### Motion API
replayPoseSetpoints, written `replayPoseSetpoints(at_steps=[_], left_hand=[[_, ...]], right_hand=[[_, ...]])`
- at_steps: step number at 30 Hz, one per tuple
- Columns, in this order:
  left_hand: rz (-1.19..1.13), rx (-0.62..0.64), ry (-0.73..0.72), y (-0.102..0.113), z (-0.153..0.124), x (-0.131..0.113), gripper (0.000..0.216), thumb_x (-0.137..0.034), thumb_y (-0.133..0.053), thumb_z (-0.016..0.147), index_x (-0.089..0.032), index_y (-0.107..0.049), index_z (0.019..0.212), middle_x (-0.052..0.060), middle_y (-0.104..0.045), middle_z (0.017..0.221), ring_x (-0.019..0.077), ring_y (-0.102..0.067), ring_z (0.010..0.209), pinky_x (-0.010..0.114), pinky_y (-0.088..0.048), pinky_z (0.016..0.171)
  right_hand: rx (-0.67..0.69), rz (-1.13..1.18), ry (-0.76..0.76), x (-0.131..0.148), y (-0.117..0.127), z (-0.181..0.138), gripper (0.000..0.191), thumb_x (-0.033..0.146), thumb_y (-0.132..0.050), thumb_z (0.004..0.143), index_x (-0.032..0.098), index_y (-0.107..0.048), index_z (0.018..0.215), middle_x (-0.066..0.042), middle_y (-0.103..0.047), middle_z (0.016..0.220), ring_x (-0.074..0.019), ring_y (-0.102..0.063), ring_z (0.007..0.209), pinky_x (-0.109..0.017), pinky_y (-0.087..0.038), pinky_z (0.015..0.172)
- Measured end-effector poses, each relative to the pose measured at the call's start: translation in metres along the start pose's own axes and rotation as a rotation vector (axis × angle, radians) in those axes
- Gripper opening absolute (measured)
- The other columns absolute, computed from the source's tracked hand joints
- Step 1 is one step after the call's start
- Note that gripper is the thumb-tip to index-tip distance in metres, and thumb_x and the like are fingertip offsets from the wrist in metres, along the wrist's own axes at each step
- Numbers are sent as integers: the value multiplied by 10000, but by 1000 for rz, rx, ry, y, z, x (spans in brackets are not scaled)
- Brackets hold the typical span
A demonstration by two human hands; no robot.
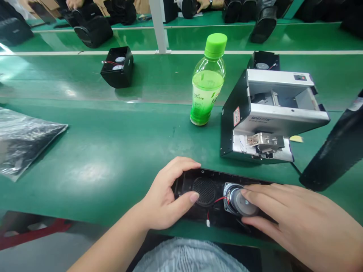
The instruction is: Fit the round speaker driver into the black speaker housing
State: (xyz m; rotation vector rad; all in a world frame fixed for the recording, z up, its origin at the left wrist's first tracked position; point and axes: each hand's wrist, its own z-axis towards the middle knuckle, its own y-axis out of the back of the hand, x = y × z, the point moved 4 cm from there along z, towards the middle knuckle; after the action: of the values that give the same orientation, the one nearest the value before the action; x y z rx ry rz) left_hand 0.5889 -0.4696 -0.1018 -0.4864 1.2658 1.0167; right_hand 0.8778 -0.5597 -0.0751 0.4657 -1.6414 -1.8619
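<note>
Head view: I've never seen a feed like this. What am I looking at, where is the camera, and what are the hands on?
The camera sits on a person's head, looking down at a green workbench. The left hand grips the left end of a long black speaker panel. The right hand rests its fingers on a round speaker set in that panel. Behind stand a green drink bottle and a small grey machine. A plastic bag lies at left. Other people's hands work at the far bench.

green tea bottle (pixel 208 81), screw feeder machine (pixel 269 117), small black fan box (pixel 117 67), plastic bag (pixel 21 139)
</note>
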Motion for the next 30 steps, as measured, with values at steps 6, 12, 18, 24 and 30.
replayPoseSetpoints(at_steps=[6, 12, 18, 24, 30], left_hand=[[-6, 4, 10, 1, 3, -1, 457, -294, -756, 1006, -269, -672, 1455, 96, -688, 1353, 266, -668, 1233, 421, -539, 1084], [0, 16, 17, 0, 3, 2, 456, -309, -756, 1008, -256, -672, 1454, 96, -689, 1365, 276, -643, 1292, 420, -518, 1109], [6, 13, 4, -1, 4, 1, 455, -295, -750, 1014, -265, -665, 1460, 89, -697, 1354, 270, -645, 1285, 427, -513, 1108], [17, 24, 14, 0, 2, 2, 463, -295, -755, 1009, -264, -661, 1461, 94, -687, 1366, 279, -642, 1294, 440, -514, 1115], [13, 22, 20, 0, 1, 2, 443, -308, -754, 1020, -281, -665, 1453, 84, -688, 1356, 271, -646, 1280, 423, -520, 1102]], right_hand=[[7, -26, -33, -2, -2, -7, 375, 415, -405, 1301, 198, -703, 1370, -2, -600, 1443, -226, -652, 1110, -392, -498, 976], [-5, -11, -58, 2, 2, -2, 395, 409, -380, 1307, 193, -710, 1290, -3, -630, 1372, -222, -642, 1059, -398, -465, 944], [0, 16, -77, 3, 0, 0, 380, 379, -379, 1312, 185, -705, 1289, 9, -617, 1384, -210, -640, 1084, -419, -452, 965], [-43, 27, -67, 8, 4, 7, 380, 370, -354, 1328, 177, -675, 1264, 19, -628, 1330, -189, -613, 1061, -388, -402, 957], [-47, 97, -82, 11, 9, 14, 428, 378, -318, 1347, 146, -664, 1249, -4, -629, 1317, -184, -596, 1060, -382, -380, 959]])
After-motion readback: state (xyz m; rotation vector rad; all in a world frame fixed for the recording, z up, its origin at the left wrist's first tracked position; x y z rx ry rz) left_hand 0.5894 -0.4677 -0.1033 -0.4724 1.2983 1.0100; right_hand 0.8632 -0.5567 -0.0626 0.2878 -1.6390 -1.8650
